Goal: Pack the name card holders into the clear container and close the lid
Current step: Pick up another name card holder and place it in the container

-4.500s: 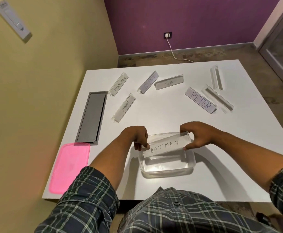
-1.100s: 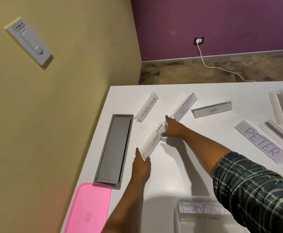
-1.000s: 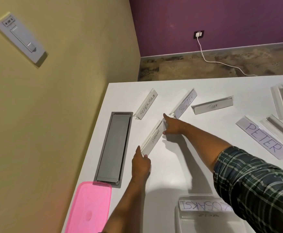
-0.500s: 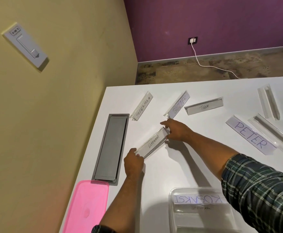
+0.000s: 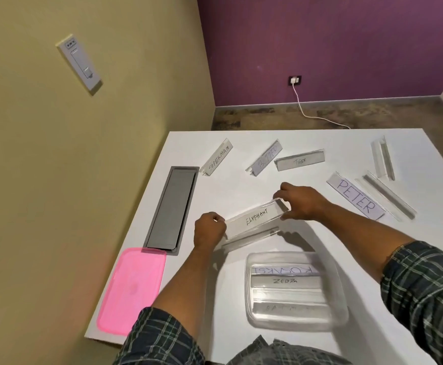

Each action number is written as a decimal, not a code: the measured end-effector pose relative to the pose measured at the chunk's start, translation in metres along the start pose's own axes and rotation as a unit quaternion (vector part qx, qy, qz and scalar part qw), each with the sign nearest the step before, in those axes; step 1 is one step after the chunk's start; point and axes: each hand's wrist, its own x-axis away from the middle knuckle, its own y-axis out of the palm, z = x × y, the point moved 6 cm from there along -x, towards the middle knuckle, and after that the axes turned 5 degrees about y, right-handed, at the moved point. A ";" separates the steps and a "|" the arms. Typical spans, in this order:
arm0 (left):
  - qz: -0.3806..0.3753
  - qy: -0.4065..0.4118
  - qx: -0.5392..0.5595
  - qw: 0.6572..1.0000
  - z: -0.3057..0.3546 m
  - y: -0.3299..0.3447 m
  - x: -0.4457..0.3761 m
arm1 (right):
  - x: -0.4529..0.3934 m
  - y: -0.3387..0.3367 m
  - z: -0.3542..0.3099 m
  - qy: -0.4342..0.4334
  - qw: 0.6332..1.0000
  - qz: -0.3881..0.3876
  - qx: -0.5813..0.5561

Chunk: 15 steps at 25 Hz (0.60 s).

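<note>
Card holder in hand: the ELEPHANT holder [image 5: 256, 219] is being held by its two ends at the middle of the frame, apparently lifted just above the table [image 5: 320, 233], its shadow lying below it.
Left hand: the left hand [image 5: 209, 229] is curling round the holder's lower-left end, fingers closed on it.
Right hand: the right hand [image 5: 300, 202] is pinching the upper-right end between thumb and fingers.
Container: the clear container [image 5: 295, 291] is sitting open at the lower middle of the frame, just below the held holder; four holders are lying inside in rows, one reading ZEBRA.
Lid: one pink lid [image 5: 130, 291] is lying flat at the lower left, well apart from the container.
Step in hand: by my judgement, carrying a holder toward the container; packing looks under halfway done.
Next move: it is calling for turning the holder parallel to the rows already in and lowering it on top or beside them, keeping it level so that it is not catching on the rim.
Holders still out: six are lying across the upper table: SUPERMAN [image 5: 216, 157], a faintly lettered one [image 5: 264, 158], TIGER [image 5: 299, 160], PETER [image 5: 355, 196], and two blank clear ones [image 5: 385, 199] [image 5: 382, 158] at the upper right.
Other: a grey cable hatch [image 5: 173, 206] is set in the table at the left.
</note>
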 end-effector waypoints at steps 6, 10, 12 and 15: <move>-0.048 0.058 -0.027 0.997 0.016 0.016 0.027 | 0.058 -0.021 0.010 -0.083 0.992 0.030 0.085; -0.083 0.073 -0.030 0.993 0.023 0.036 0.044 | 0.098 -0.026 0.013 -0.120 0.990 0.052 0.051; -0.108 0.090 -0.034 0.989 0.026 0.046 0.052 | 0.117 -0.019 0.016 -0.118 0.991 0.060 0.013; -0.142 0.118 -0.058 0.981 0.025 0.058 0.062 | 0.143 -0.005 0.020 -0.115 0.991 0.061 -0.034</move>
